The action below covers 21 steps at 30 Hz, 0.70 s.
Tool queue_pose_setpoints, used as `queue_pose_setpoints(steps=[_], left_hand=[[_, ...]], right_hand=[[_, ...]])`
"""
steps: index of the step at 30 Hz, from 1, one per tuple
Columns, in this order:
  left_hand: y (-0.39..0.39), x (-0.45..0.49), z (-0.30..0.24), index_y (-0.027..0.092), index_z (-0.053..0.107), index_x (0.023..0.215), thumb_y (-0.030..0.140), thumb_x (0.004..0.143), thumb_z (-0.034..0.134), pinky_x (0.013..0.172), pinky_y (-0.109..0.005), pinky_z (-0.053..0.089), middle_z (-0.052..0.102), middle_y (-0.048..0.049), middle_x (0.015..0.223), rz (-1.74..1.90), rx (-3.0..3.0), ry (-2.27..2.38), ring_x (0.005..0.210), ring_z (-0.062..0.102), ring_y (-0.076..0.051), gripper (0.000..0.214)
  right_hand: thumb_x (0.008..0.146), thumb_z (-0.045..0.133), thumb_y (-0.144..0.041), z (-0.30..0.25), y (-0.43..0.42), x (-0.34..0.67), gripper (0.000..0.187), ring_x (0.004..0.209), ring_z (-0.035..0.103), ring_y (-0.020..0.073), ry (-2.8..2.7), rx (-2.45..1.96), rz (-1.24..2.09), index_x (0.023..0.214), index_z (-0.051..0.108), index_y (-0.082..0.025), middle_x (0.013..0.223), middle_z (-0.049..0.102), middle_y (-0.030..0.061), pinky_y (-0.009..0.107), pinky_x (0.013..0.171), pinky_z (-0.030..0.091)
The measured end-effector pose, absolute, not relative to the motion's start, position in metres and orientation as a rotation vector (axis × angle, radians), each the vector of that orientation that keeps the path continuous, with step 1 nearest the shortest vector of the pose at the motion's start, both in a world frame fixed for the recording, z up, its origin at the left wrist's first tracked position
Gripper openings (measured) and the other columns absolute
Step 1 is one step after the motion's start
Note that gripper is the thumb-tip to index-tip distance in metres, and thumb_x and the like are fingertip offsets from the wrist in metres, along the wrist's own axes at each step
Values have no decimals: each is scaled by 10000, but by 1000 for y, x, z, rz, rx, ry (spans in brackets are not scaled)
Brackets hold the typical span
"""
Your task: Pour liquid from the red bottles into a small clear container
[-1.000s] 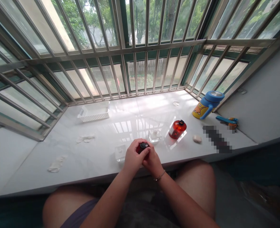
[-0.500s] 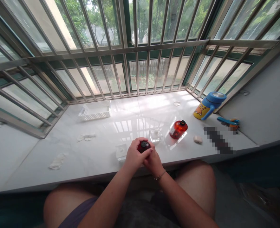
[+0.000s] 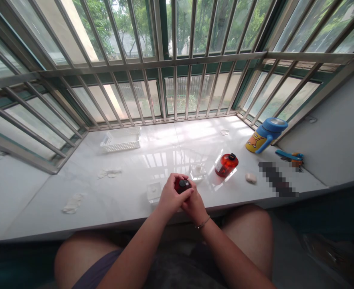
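Note:
My left hand (image 3: 170, 196) and my right hand (image 3: 194, 204) clasp a small dark red bottle with a black cap (image 3: 183, 186), and only the cap and a little of the shoulder show. The rest of the bottle is hidden by my fingers. Just left of my left hand stands a small clear square block (image 3: 154, 193). A second clear container (image 3: 198, 172) sits beyond my hands. Further right stands an orange-red bottle with a black cap (image 3: 226, 165), upright on the white marble sill (image 3: 170, 140).
A white plastic basket (image 3: 121, 139) stands by the window bars at the back. Wet-looking tissue scraps (image 3: 73, 203) lie at the left. A blue-lidded child's cup (image 3: 265, 135), a small white lump (image 3: 250, 178), a blue tool (image 3: 288, 155) and a pixelated blurred patch (image 3: 277, 179) are at the right.
My hands stay clasped on the dark red bottle. The whole scene shifts slightly in view as my head moves a little; no object on the sill has visibly moved.

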<state>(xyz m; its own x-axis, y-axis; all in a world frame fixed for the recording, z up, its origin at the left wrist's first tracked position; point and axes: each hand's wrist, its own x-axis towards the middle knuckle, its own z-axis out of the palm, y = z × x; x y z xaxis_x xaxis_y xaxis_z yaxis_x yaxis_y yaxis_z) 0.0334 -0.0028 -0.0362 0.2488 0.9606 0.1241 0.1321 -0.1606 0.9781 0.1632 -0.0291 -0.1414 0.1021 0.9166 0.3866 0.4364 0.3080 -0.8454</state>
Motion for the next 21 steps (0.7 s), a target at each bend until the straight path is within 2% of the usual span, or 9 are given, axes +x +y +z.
queue_pose_setpoints(steps=[4,9,14,16,18,21], left_hand=[[-1,32,-34,248,705,1005,184,812,835,1139,-472,509,731,-65,1289,998,1670,1062,1265,671,-286,241],[0,33,-36,250,614,1182,190,793,848,1054,-441,578,727,-71,1268,1033,1477,1013,1170,723,-256,458],[1,31,-35,249,697,1044,191,807,843,1152,-478,511,725,-66,1303,980,1633,1043,1270,676,-288,284],[1,31,-35,259,700,1128,195,803,846,1148,-480,518,725,-72,1300,976,1622,1051,1267,678,-289,363],[1,31,-36,263,636,1240,198,795,856,1108,-463,553,724,-79,1299,998,1528,1030,1225,703,-273,500],[1,32,-40,248,600,1166,204,797,859,1082,-440,572,722,-79,1306,1015,1456,984,1195,718,-255,453]], right_hand=[[867,741,-297,-143,-28,163,800,1248,707,351,-1504,-1305,544,1567,361,-224,1489,594,188,529,998,645],[870,748,-316,-142,-29,162,794,1240,711,347,-1511,-1292,543,1565,373,-233,1449,619,171,513,996,648],[873,742,-313,-142,-29,162,793,1221,721,353,-1498,-1310,545,1566,366,-229,1463,613,184,532,981,655],[870,740,-309,-141,-29,162,794,1241,714,351,-1500,-1304,551,1567,367,-237,1474,608,179,532,1001,648],[867,736,-308,-140,-29,162,795,1254,710,347,-1505,-1295,554,1569,367,-243,1472,610,171,523,1010,644],[866,740,-321,-138,-30,162,797,1234,718,346,-1509,-1305,545,1567,370,-236,1456,621,173,514,976,654]])
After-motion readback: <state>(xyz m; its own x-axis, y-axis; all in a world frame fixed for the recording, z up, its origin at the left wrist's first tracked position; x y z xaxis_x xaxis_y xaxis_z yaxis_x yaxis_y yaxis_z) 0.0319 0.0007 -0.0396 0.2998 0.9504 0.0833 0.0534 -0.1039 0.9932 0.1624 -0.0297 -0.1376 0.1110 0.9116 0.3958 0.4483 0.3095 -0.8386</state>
